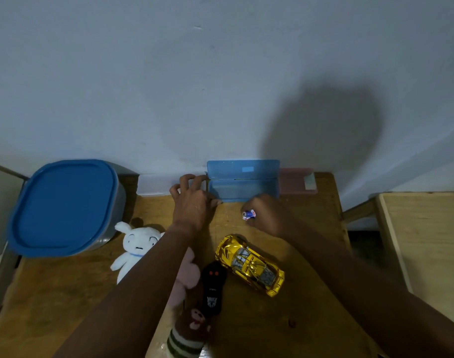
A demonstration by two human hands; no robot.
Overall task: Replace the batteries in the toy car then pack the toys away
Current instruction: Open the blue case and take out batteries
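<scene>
The right hand (268, 214) is closed around small white-and-blue batteries (249, 215), just in front of the open pale-blue plastic box (242, 192) by the wall. The left hand (194, 200) curls over that box's left end, thumb against its front. The shiny gold toy car (249, 264) sits on the wooden table (285, 319) between the forearms, beside a black remote control (213, 288).
</scene>
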